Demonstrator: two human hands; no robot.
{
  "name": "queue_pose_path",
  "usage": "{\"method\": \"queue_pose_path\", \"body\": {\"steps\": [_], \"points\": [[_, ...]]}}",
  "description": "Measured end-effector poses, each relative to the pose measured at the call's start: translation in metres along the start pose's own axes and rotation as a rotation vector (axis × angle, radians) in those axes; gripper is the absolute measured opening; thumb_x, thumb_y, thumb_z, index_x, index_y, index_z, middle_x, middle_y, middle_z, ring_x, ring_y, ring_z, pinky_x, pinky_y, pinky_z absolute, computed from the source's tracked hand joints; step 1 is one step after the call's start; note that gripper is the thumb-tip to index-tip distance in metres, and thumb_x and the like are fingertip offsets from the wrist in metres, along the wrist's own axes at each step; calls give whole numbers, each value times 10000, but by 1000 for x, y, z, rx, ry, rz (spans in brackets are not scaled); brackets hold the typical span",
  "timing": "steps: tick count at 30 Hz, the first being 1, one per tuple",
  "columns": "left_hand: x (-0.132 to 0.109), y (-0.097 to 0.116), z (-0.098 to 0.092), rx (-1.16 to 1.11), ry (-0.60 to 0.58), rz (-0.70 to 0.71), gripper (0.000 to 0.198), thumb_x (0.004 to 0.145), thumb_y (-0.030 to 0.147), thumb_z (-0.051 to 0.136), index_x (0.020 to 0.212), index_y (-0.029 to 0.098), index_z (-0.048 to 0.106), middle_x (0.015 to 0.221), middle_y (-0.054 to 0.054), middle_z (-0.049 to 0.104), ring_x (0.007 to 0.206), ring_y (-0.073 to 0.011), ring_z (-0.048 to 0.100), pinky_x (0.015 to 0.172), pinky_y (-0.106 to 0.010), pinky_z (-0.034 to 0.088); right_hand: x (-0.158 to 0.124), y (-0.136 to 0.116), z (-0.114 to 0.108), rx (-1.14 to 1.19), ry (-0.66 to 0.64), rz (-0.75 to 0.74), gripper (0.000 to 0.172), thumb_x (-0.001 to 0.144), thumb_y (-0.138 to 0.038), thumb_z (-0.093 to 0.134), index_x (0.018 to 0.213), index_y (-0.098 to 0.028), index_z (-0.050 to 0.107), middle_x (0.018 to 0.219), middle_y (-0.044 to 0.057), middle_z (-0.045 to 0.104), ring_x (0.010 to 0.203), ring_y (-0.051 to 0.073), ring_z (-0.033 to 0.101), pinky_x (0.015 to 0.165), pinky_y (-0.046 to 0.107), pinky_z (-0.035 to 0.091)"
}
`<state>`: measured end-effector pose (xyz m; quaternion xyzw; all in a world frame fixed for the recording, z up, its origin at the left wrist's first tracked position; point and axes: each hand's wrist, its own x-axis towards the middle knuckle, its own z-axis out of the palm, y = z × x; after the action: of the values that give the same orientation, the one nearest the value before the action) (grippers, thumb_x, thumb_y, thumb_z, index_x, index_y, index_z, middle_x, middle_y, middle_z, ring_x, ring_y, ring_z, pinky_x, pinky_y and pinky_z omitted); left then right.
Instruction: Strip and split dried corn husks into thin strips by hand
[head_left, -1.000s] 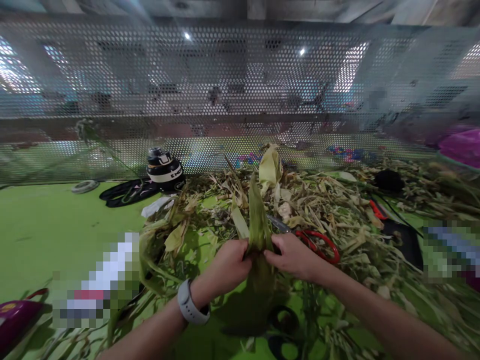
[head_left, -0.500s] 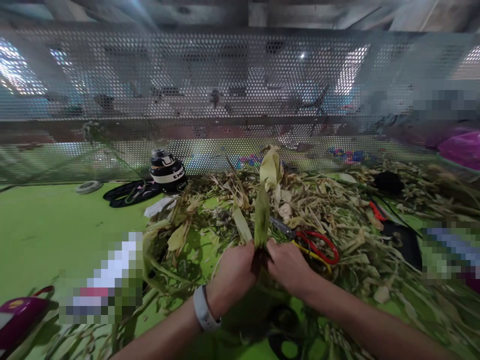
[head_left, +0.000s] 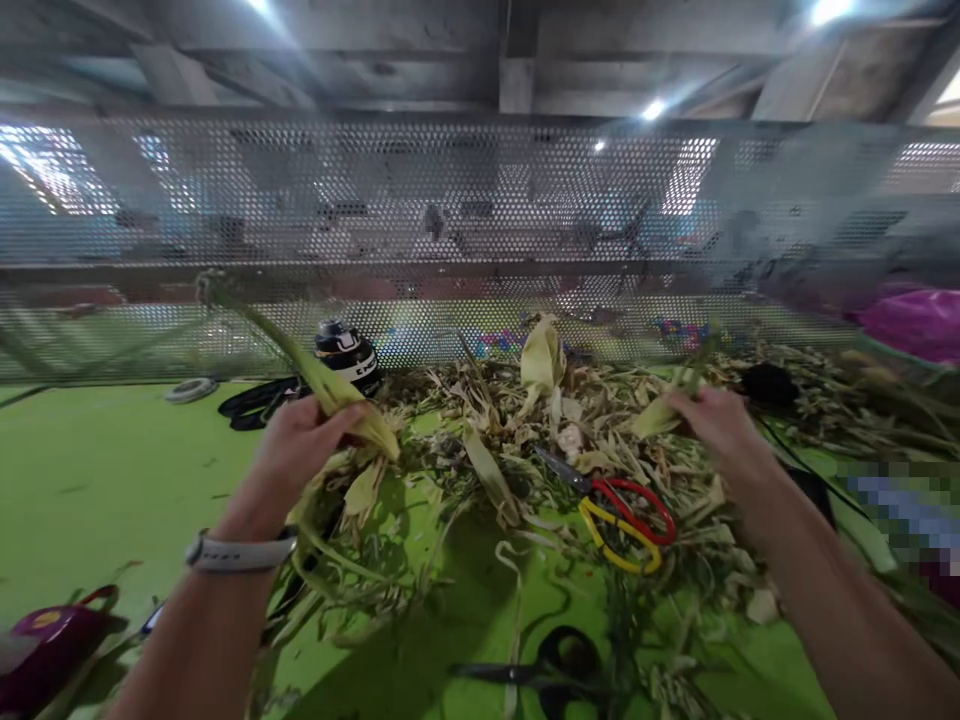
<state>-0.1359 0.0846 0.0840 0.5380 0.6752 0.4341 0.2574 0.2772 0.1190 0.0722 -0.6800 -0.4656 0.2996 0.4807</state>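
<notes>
Far left, low corner: purple item (head_left: 45,640) on the green desk (head_left: 97,470), partly cut off. Further back, a tape roll (head_left: 191,389) lies flat near the perforated screen (head_left: 480,220), which runs the full width at the back.

The left hand (head_left: 300,445) is raised, w/ a white watch (head_left: 240,552) on the wrist. Its fingers are closed tight round a long green leaf strip (head_left: 296,355). The strip runs up and left from the fist; its yellowish end sticks out to the right, over the husk pile (head_left: 525,420). Behind the hand are black straps (head_left: 251,400) and a black-and-white round item (head_left: 346,352), both close to the screen.

Centre: husks and leaf scraps are heaped across the desk. Red-handled scissors (head_left: 637,497) and yellow-handled scissors (head_left: 619,545) lie on the pile, handles touching or overlapping. Black scissors (head_left: 547,665) lie nearer the person, on bare desk.

The right hand (head_left: 716,425) is out over the right part of the pile, well apart from the left. Thumb and fingers pinch a pale green leaf piece (head_left: 656,415), but it's blurred, so the exact grip is unclear. Beyond it is a black item (head_left: 772,382); far right, a magenta thing (head_left: 915,320).
</notes>
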Motion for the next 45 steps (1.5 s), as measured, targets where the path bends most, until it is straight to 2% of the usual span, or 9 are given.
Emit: {"method": "queue_pose_path", "body": {"steps": [4, 8, 11, 14, 16, 18, 32, 41, 45], "points": [[-14, -2, 35, -193, -535, -58, 298, 623, 419, 677, 717, 142, 618, 664, -36, 655, 573, -156, 587, 524, -257, 477, -37, -1, 39, 108, -382, 51, 145, 655, -249, 669, 725, -128, 630, 695, 67, 685, 598, 185, 642, 576, 304, 537], [-22, -10, 66, 49, -834, -36, 366, 644, 520, 634, 637, 157, 588, 561, -5, 623, 464, -136, 568, 466, -231, 429, -71, -4, 65, 253, -736, 102, 229, 658, -308, 705, 785, -137, 618, 721, 26, 673, 641, 154, 635, 622, 281, 538], [-30, -6, 72, 287, -624, 56, 388, 694, 552, 571, 601, 176, 576, 465, 9, 560, 433, -141, 533, 458, -228, 370, -83, -4, 69, 260, -924, 83, 272, 664, -323, 716, 834, -138, 614, 755, 16, 661, 680, 145, 627, 604, 243, 508], [-47, 7, 78, 214, -301, 211, 357, 759, 515, 524, 662, 178, 593, 557, -4, 574, 541, -144, 537, 528, -234, 371, -94, -3, 73, 262, -1083, 42, 311, 689, -313, 703, 934, -144, 609, 829, 19, 653, 737, 147, 615, 633, 244, 488], [-61, 15, 89, -18, -470, 269, 310, 766, 478, 545, 826, 182, 614, 733, -22, 631, 657, -149, 563, 586, -234, 401, -104, -1, 78, 264, -1151, 25, 299, 708, -280, 683, 965, -149, 600, 837, 10, 638, 733, 137, 594, 647, 243, 472], [-71, 17, 103, -226, -630, 188, 328, 697, 467, 632, 811, 163, 591, 722, -17, 615, 649, -144, 552, 563, -230, 405, -112, 3, 84, 216, -1158, -23, 245, 714, -228, 663, 935, -143, 602, 799, -4, 620, 702, 123, 568, 625, 225, 448], [-74, 10, 119, -575, -572, 14, 249, 671, 341, 702, 758, 144, 576, 687, 12, 582, 647, -119, 526, 607, -240, 424, -121, 14, 98, 37, -901, -227, 329, 673, -246, 678, 969, -144, 577, 878, 25, 633, 791, 172, 566, 665, 248, 438], [-57, 8, 108, -781, -437, -91, 282, 693, 339, 693, 866, 163, 557, 734, 4, 660, 656, -133, 608, 642, -274, 513, -111, 7, 94, -43, -855, -217, 257, 789, -409, 560, 755, -158, 607, 614, -24, 525, 539, 111, 522, 514, 213, 392], [-59, 9, 109, -793, -509, -128, 311, 674, 325, 713, 898, 150, 587, 734, -4, 665, 641, -128, 607, 629, -265, 513, -114, 7, 96, 17, -851, -193, 274, 766, -440, 583, 723, -170, 569, 595, -40, 503, 491, 96, 513, 480, 205, 390]]}}
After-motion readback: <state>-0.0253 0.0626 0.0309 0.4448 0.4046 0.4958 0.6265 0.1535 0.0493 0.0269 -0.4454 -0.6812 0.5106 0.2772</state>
